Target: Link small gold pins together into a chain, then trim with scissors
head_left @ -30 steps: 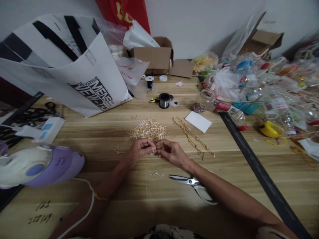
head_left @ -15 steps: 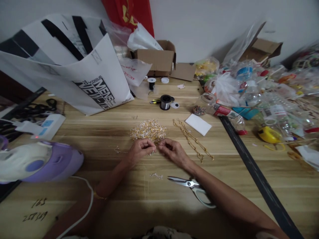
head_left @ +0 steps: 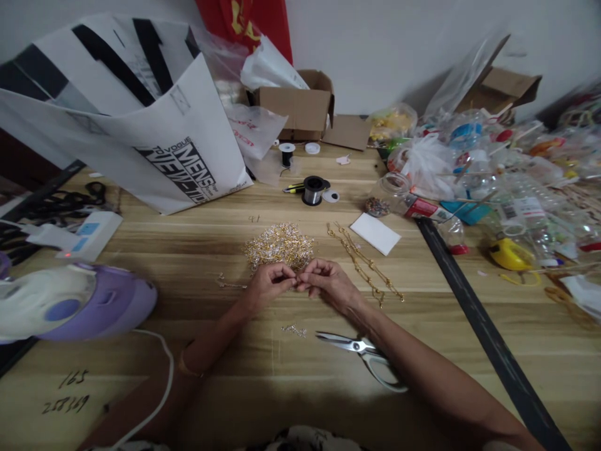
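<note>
Hands: left hand [head_left: 268, 283] and right hand [head_left: 329, 283] are curled low over the tabletop [head_left: 188, 250], thumb and forefinger tips of each brought together, pinching one small glinting piece [head_left: 297, 283] between them; its form is too small to make out.
Position of the piece: at the point where the two sets of fingertips meet, just in front of the heap of gold and silver findings [head_left: 280, 244], which the knuckles nearly touch.
Change over the last second: the fingertips have closed from a narrow gap to contact and both hands have edged slightly toward the heap; nothing else on the tabletop has moved.
Reading of the change: the fine handling of the piece appears to be under way and unfinished, as both pinches hold it off the wood.
Near the right hand: two gold chains [head_left: 364, 264] lie stretched out just beside it; scissors [head_left: 364, 351] rest partly under the right forearm.
Near the left hand: a short loose fragment [head_left: 228, 283] lies beside it, and another small cluster [head_left: 294, 329] lies nearer the body, between the forearms.
Further back: spool of wire [head_left: 312, 190], white card [head_left: 375, 233], glass jar of beads [head_left: 385, 194].
Left margin: printed shopping bag [head_left: 141, 125] and a purple-and-white appliance [head_left: 75, 304].
</note>
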The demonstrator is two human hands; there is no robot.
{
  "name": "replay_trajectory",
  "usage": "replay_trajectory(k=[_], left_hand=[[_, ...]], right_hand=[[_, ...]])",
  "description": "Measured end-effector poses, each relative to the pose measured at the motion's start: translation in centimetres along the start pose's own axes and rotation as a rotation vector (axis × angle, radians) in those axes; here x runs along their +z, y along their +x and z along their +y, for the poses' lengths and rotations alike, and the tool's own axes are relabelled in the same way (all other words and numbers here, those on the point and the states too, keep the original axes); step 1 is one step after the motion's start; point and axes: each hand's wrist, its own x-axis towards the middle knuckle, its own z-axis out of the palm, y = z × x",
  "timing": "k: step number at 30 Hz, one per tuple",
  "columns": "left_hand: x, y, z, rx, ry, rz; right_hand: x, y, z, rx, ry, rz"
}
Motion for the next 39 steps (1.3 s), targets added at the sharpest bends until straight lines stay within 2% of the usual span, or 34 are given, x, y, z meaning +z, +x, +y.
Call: replay_trajectory(k=[12, 24, 35, 39], left_hand=[[0.12, -0.20, 0.16, 0.014, 0.080, -0.027], [0.36, -0.37, -0.09, 0.053, 0.182, -0.029], [-0.03, -0.33, 0.32, -0.039, 0.104, -0.114], [-0.23, -0.26, 0.35, -0.039, 0.150, -0.116]], right_hand=[[-0.18, -0.09, 0.07, -0.087, -0.145, -0.057], [-0.38, -0.21, 0.10, -0.090, -0.250, -0.096], [-0.31, -0.32, -0.23, -0.109, -0.240, -0.082], [-0.40, -0.24, -0.36, -0.108, -0.215, -0.076]])
